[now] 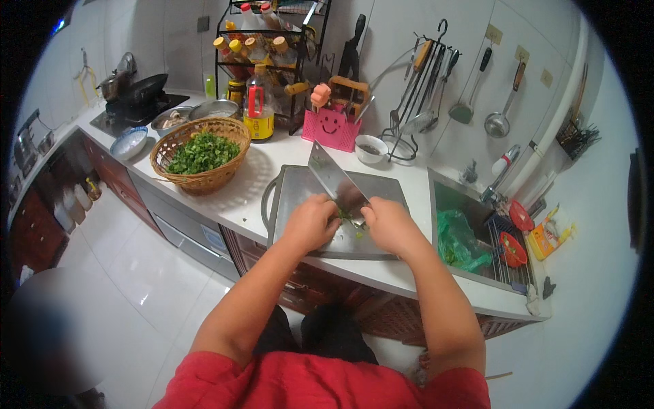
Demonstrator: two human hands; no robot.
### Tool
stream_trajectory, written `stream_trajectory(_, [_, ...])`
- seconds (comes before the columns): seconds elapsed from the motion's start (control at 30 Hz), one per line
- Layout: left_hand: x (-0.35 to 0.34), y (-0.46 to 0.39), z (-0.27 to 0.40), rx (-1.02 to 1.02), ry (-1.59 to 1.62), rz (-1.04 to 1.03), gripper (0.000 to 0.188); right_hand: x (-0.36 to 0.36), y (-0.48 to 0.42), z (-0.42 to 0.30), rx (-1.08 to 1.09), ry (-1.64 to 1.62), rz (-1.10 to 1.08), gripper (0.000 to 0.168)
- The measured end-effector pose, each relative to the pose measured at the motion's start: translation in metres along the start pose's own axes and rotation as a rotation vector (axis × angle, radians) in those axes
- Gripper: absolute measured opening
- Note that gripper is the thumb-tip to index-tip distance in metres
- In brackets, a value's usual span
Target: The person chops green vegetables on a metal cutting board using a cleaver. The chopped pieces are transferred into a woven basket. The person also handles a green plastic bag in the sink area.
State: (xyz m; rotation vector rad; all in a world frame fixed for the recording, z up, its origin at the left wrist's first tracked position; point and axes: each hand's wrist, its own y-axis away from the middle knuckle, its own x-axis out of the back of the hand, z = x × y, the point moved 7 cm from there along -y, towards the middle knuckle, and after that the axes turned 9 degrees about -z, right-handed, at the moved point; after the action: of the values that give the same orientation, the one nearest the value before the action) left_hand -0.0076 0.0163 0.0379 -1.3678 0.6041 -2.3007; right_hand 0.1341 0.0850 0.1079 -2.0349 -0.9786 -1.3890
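Observation:
My right hand [391, 225] grips the handle of a Chinese cleaver [334, 175], whose broad steel blade slants up and to the left above a grey cutting board [291, 185]. To the left of the blade, my left hand [314, 221] rests on the board with its fingers curled inward. A few bits of leafy greens [345, 215] lie between my hands, at the lower part of the blade. The left fingertips are beside these greens; whether they pinch any is hidden. A wicker basket [202, 181] of chopped greens [204, 153] stands beyond the board on the left.
At the back are a sauce bottle [259, 110], a pink utensil holder [332, 128] and a small white bowl [371, 149]. A sink [480, 250] with a green plastic bag [460, 240] is on the right. Farther left sit a patterned bowl [129, 143] and metal bowls [214, 108].

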Motion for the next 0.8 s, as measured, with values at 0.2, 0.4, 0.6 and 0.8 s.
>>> stream_trajectory(0.2, [0.000,0.000,0.000,-0.032,0.003,0.005,0.017,-0.005,0.007,-0.007,0.018,0.108,-0.083,0.030])
stream_trajectory(0.4, [-0.003,0.000,-0.004,-0.031,-0.007,-0.001,0.016,-0.013,-0.013,-0.023,-0.035,0.179,-0.163,0.026])
stream_trajectory(0.6, [-0.001,0.000,-0.001,-0.031,-0.039,-0.038,0.013,-0.033,-0.037,-0.018,-0.030,0.146,-0.070,0.026])
stream_trajectory(0.8, [0.000,0.005,-0.002,-0.048,-0.008,-0.059,0.013,-0.013,-0.018,0.010,-0.012,0.058,0.008,0.029])
